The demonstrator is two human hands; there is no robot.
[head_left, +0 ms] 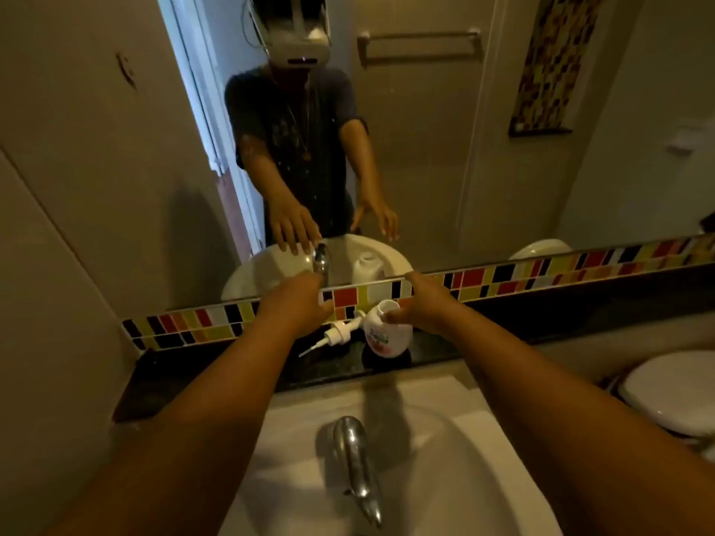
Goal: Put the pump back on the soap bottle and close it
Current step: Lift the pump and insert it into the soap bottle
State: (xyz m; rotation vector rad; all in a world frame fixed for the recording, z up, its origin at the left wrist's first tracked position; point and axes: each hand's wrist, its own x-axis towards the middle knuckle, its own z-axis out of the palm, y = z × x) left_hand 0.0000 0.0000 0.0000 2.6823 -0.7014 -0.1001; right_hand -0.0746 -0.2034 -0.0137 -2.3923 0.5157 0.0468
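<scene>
A white soap bottle (387,336) with a coloured label stands on the dark ledge behind the sink, its round neck uncapped. The white pump (337,334) lies on its side just left of the bottle, its thin tube pointing down-left. My left hand (300,303) hovers over the pump's head with fingers apart and nothing in them. My right hand (423,303) is beside the bottle's right shoulder, thumb close to the neck, fingers apart; whether it touches the bottle I cannot tell.
A chrome tap (354,462) juts over the white sink (483,458) below my arms. A band of coloured tiles (541,272) and a mirror (483,168) back the dark ledge (201,377). A white toilet lid (673,388) sits at the right.
</scene>
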